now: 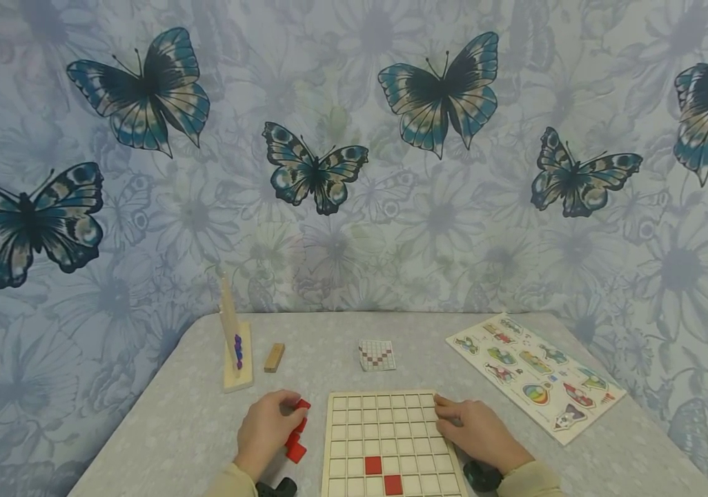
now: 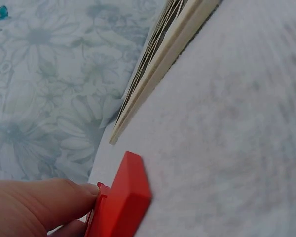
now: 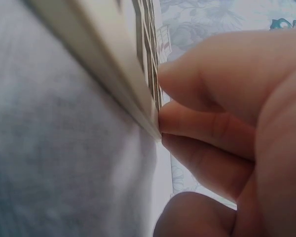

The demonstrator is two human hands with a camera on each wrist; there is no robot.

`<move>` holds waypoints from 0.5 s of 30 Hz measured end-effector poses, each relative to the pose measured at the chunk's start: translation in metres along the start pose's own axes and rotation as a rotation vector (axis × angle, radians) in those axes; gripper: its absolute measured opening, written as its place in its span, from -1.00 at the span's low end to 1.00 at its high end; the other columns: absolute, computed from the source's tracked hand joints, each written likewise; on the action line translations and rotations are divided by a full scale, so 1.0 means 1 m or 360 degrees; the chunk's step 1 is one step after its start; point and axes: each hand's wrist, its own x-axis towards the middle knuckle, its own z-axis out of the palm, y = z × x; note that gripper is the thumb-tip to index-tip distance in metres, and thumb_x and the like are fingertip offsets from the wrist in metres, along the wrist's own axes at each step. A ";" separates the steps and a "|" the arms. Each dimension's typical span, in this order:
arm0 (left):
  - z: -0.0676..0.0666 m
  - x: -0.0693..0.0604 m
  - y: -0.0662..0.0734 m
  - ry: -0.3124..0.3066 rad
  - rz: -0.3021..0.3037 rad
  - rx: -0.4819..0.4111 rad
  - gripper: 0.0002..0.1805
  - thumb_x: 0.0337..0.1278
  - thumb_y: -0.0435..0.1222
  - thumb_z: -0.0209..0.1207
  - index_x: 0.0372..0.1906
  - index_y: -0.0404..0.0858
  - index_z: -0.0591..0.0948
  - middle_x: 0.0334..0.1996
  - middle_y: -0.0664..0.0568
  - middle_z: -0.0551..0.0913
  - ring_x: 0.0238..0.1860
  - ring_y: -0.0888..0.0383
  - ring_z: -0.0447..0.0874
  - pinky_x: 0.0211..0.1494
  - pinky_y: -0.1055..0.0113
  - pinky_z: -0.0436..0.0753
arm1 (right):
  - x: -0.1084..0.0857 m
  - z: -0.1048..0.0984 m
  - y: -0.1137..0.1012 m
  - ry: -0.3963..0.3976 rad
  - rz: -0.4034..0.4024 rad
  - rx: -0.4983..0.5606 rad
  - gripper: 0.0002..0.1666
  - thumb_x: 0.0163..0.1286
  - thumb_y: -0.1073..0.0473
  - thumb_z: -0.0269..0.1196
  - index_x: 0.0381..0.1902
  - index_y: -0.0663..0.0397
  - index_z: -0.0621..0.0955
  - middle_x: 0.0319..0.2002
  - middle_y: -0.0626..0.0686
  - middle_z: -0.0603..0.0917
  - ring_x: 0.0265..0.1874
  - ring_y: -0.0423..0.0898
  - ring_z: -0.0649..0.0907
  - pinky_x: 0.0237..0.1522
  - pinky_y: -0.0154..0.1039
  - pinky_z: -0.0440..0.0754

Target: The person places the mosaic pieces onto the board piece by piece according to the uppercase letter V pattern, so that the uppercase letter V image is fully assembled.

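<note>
My left hand (image 1: 270,424) pinches a red square tile at the near end of a short line of red tiles (image 1: 296,452) left of the board. In the left wrist view, the thumb (image 2: 64,200) presses against the stacked-looking red pieces (image 2: 126,197); the other fingers are mostly hidden. My right hand (image 1: 481,428) holds the right edge of a pale wooden grid board (image 1: 385,417), near its far corner. The right wrist view shows thumb and fingertips (image 3: 187,118) at the board's rim (image 3: 108,49). Two red tiles (image 1: 373,465) sit diagonally in near cells of the grid.
Beyond the board lies a small card with a red-and-white grid pattern (image 1: 377,355). A wooden stand with blue-purple beads (image 1: 238,352) and a small wooden block (image 1: 274,357) are at back left. A picture puzzle board (image 1: 537,376) lies at right. A butterfly-patterned wall rises behind.
</note>
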 end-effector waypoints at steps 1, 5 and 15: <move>0.000 0.000 0.000 -0.0002 0.0001 0.0004 -0.68 0.03 -0.11 0.52 -0.08 -0.04 0.79 -0.21 0.16 0.80 -0.16 0.14 0.74 -0.23 0.13 0.65 | 0.000 0.000 0.000 0.0000 0.0002 0.0003 -0.51 0.45 -0.03 0.33 0.20 0.12 0.70 0.37 0.07 0.57 0.27 0.33 0.59 0.23 0.33 0.49; 0.000 0.001 -0.001 -0.0013 -0.0006 0.0004 -0.67 0.02 -0.11 0.51 -0.08 -0.07 0.79 -0.26 0.16 0.80 -0.23 0.18 0.74 -0.28 0.17 0.62 | -0.001 0.000 -0.001 -0.0007 0.0005 0.0006 -0.51 0.45 -0.03 0.33 0.20 0.12 0.70 0.38 0.08 0.56 0.27 0.34 0.59 0.23 0.34 0.49; -0.003 0.000 0.002 -0.0048 -0.0032 0.0014 -0.74 0.05 -0.12 0.46 -0.14 -0.08 0.80 -0.37 0.21 0.74 -0.38 0.26 0.62 -0.40 0.27 0.51 | -0.001 0.001 0.001 0.0008 -0.0011 0.0002 -0.51 0.44 -0.03 0.33 0.21 0.11 0.70 0.38 0.07 0.56 0.27 0.35 0.59 0.22 0.34 0.50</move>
